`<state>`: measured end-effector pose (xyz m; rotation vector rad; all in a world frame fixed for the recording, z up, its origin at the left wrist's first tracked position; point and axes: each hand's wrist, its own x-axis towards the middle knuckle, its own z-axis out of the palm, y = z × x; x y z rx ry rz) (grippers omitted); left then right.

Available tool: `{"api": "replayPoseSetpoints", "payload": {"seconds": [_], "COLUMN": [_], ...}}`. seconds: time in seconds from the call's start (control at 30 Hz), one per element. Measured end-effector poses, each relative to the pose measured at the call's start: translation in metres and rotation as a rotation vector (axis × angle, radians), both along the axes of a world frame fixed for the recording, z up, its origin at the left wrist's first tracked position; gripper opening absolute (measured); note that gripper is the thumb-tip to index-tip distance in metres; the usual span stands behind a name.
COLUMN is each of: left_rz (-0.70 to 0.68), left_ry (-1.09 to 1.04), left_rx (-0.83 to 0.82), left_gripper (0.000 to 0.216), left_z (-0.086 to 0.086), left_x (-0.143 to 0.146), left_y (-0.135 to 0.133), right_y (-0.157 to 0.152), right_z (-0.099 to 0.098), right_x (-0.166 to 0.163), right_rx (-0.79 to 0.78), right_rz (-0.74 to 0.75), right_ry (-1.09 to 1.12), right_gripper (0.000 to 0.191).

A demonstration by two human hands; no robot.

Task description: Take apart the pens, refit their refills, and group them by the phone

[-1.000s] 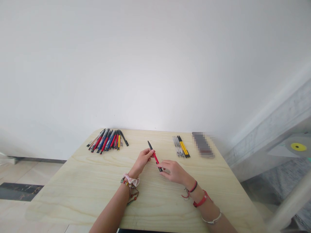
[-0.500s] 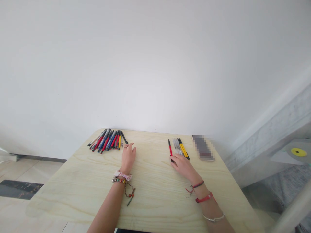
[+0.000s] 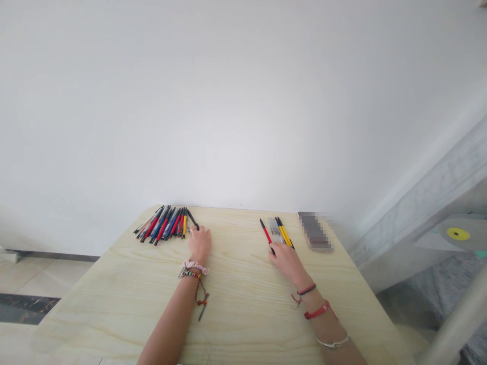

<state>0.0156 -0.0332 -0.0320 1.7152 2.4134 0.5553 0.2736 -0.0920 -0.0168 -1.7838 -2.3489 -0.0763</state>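
Stretched to both sides of a pale tabletop (image 3: 236, 304).
At left, beside a pen pile (image 3: 163, 225), at a black pen (image 3: 193, 219)'s near end with the left grip (image 3: 200, 246), cannot tell whether clasping; at right, pinching a red pen (image 3: 266, 233)'s near end with the right grip (image 3: 288, 262), just left of clear pens (image 3: 274, 230) and yellow pens (image 3: 283, 234).

On one counter (image 3: 236, 304), right: one red pen (image 3: 265, 229), two yellow pens (image 3: 285, 232), several clear pens (image 3: 275, 231) too merged to count, one pixelated dark slab (image 3: 315, 231); left: one pile of over ten pens (image 3: 163, 225)
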Motion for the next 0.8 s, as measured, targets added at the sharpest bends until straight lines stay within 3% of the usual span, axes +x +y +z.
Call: {"api": "replayPoseSetpoints", "payload": {"seconds": [0.23, 0.57, 0.67, 0.8], "left_rz": [-0.017, -0.036, -0.013, -0.056], "left_ry": [0.034, 0.063, -0.039, -0.386], "left_rx": [-0.012, -0.045, -0.007, 0.114], "left_gripper": [0.027, 0.024, 0.024, 0.033], "left_z": [0.005, 0.004, 0.003, 0.004], "left_x": [-0.003, -0.006, -0.007, 0.001], "left_y": [0.000, -0.002, -0.004, -0.008], "right_y": [0.000, 0.000, -0.001, -0.001], "right_z": [-0.002, 0.000, -0.001, 0.000], "right_x": [-0.003, -0.011, -0.012, -0.013], "right_rx": [0.064, -0.023, -0.009, 0.001], "right_rz": [-0.123, -0.271, -0.295, -0.321], "right_ry": [-0.023, -0.073, -0.084, -0.117], "right_gripper": [0.016, 0.020, 0.021, 0.020]}}
